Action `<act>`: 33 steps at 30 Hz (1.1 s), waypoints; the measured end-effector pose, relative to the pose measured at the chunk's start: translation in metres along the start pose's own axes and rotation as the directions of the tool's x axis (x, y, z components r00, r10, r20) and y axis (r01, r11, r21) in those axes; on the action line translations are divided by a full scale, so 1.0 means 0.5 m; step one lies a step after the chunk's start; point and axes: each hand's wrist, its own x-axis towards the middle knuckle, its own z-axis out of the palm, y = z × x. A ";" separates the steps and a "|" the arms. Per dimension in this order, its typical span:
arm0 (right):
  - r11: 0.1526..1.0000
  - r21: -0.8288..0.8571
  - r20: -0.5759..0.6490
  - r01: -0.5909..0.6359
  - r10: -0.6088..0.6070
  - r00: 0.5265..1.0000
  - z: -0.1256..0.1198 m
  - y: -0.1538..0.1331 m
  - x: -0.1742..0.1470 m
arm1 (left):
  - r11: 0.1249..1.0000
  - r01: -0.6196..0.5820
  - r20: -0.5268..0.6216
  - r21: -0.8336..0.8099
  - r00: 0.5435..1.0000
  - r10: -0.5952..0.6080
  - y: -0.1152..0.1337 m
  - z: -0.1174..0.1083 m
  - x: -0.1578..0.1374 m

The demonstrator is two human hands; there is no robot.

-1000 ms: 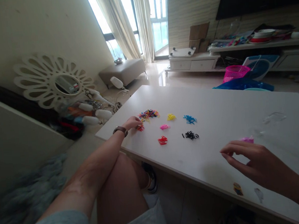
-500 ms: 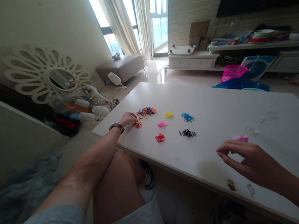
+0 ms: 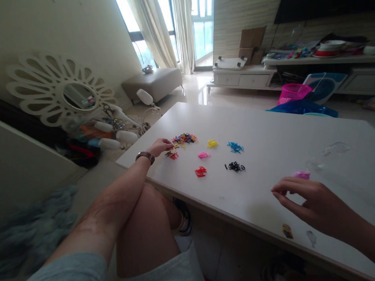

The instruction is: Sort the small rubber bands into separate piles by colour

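My left hand (image 3: 160, 147), a dark watch on its wrist, is pinched at the edge of a mixed pile of small coloured rubber bands (image 3: 187, 138). Whatever sits between its fingertips is too small to make out. Just below it lies a smaller red and dark cluster (image 3: 172, 155). Sorted by colour, small piles lie to the right: yellow (image 3: 212, 143), blue (image 3: 235, 147), pink (image 3: 204, 155), red (image 3: 200, 171) and black (image 3: 235, 167). Above the table's right part, my right hand (image 3: 304, 198) holds thumb and index finger together, with nothing seen in them.
A pink item (image 3: 302, 174) lies behind my right hand, near clear plastic pieces (image 3: 335, 148). Close to the white table's (image 3: 258, 130) front edge are a yellow cartoon figure (image 3: 287, 231) and a small clear piece (image 3: 311, 238). A lamp with white shades (image 3: 126, 136) stands beyond the left edge.
My left hand has shifted slightly beside the mixed pile, its fingers drawn closer together. My right hand keeps its pose. The view has tilted a little.
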 end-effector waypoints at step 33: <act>0.999 -0.006 0.148 -0.032 0.032 0.989 0.014 0.019 0.002 | 0.954 0.113 0.046 0.277 0.990 -0.130 -0.006 -0.044 -0.028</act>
